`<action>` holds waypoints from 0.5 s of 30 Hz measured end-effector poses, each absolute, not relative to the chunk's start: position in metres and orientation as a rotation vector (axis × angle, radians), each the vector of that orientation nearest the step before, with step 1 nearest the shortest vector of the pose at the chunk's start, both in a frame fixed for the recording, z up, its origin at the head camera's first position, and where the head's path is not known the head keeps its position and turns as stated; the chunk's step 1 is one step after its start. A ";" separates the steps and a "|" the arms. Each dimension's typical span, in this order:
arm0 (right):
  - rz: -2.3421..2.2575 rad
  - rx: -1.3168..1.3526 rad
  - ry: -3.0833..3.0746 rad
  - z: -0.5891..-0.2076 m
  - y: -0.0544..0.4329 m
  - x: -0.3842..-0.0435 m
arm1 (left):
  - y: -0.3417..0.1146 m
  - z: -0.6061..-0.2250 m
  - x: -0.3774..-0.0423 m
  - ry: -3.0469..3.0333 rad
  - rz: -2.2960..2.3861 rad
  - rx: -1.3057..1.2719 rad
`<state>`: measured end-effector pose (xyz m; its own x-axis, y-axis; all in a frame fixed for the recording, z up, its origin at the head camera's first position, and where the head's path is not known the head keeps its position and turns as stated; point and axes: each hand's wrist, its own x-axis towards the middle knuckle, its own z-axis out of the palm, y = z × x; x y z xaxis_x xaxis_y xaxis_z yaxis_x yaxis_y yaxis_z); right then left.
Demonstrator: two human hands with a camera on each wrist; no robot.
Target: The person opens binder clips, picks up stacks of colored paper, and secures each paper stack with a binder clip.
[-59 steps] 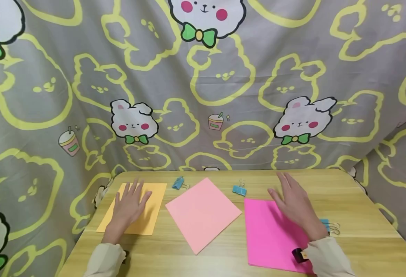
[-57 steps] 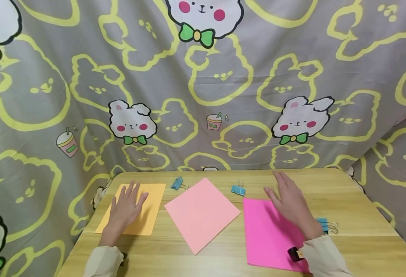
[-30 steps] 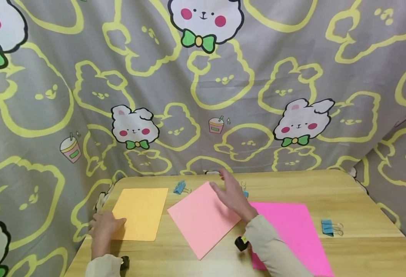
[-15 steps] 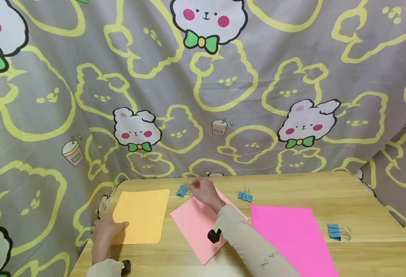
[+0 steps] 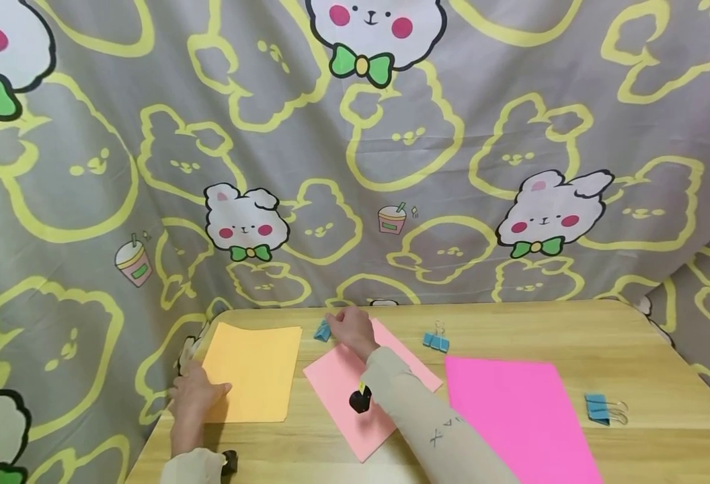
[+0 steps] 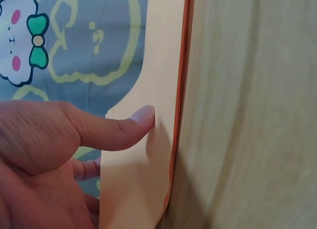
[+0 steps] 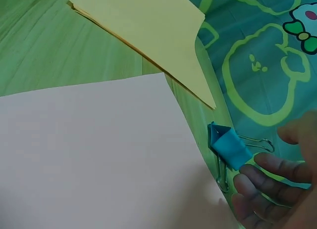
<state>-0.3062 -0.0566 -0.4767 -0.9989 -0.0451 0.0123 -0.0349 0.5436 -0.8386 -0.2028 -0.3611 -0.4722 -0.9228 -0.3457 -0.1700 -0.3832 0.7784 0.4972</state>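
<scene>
At the table's left, my left hand (image 5: pixel 193 396) grips the left edge of a stack of orange paper (image 5: pixel 258 373). In the left wrist view its thumb (image 6: pixel 129 130) lies on top of the sheets, with other fingers partly hidden behind them; the paper bends upward there. My right hand (image 5: pixel 355 331) reaches over the light pink paper (image 5: pixel 331 378) to a blue binder clip (image 5: pixel 322 330) near the back edge. In the right wrist view, loosely bent fingertips (image 7: pixel 246 170) are right by the clip's body, thumb apart; whether they touch cannot be told.
A second blue binder clip (image 5: pixel 436 342) stands behind the magenta paper (image 5: pixel 512 403), and a third blue clip (image 5: pixel 598 409) lies to its right. All rest on a wooden table (image 5: pixel 651 376) with a patterned curtain (image 5: pixel 355 269) behind and at the sides.
My left hand has moved from above the orange paper to its left edge, which now bends up. My right hand has travelled left from above the magenta paper to the left blue clip.
</scene>
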 end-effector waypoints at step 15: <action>-1.687 -0.059 2.648 -0.477 -0.056 -0.315 | -0.367 -0.474 -0.208 2.880 0.877 -0.568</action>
